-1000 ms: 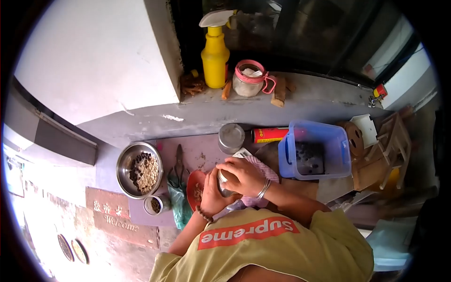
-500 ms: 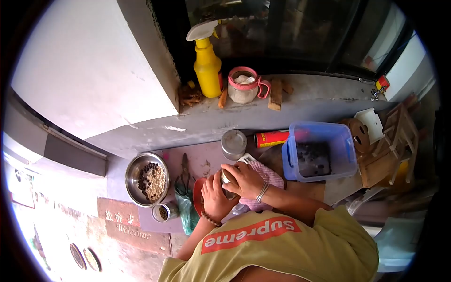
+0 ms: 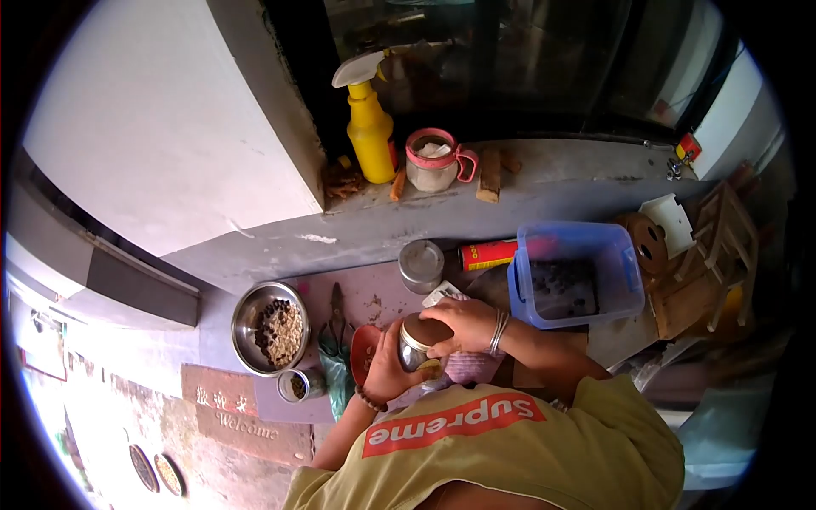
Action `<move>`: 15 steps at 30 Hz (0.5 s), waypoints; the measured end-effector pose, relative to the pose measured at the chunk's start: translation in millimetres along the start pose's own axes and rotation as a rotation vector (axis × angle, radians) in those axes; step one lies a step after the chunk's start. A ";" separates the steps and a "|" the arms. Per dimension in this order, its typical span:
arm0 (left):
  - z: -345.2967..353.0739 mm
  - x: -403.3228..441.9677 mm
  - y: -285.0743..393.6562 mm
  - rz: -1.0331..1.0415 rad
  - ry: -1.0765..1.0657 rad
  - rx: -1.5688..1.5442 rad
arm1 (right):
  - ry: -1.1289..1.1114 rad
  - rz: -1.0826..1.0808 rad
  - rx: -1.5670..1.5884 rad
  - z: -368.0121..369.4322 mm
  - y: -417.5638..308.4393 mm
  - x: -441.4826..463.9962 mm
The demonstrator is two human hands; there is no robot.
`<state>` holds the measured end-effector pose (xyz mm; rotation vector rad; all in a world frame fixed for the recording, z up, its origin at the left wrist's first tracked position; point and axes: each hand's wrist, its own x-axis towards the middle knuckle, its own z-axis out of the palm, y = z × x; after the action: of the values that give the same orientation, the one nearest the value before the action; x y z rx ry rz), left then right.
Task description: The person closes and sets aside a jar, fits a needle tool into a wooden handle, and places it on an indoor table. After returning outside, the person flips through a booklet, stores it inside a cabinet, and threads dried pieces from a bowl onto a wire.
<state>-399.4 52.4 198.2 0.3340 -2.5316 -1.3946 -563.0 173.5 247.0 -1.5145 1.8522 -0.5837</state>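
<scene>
The jar (image 3: 410,357) sits between the hands. The right hand (image 3: 467,325) has shifted rightward, baring more of the lid (image 3: 422,330); half-open, it now seems to grip the jar's edge, not cover its top. The left hand (image 3: 387,374) curls around the jar's left side, by a red bowl (image 3: 363,342).

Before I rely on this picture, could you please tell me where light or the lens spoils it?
In the head view, glare washes out the floor at lower left, left of the welcome mat; in the same view, the window is dark with murky reflections, the lens bows its lower edge and blackens the corners, yet the left hand and right hand look fairly clear.
</scene>
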 end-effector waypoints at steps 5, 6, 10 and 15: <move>-7.9 -3.2 10.8 0.068 -0.078 0.065 | 0.003 -0.032 0.053 8.2 3.6 -7.0; -7.6 -3.1 11.3 0.117 -0.113 0.040 | 0.040 -0.135 0.034 11.8 4.3 -6.5; -1.7 -3.6 10.8 0.090 -0.094 0.013 | 0.012 -0.178 -0.005 13.7 -3.9 -2.2; 0.8 -6.6 4.3 0.058 -0.102 0.017 | 0.045 -0.139 0.015 26.8 -5.0 2.5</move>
<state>-393.7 57.3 200.8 0.1954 -2.6135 -1.4027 -540.3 171.9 231.9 -1.6416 1.7820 -0.6995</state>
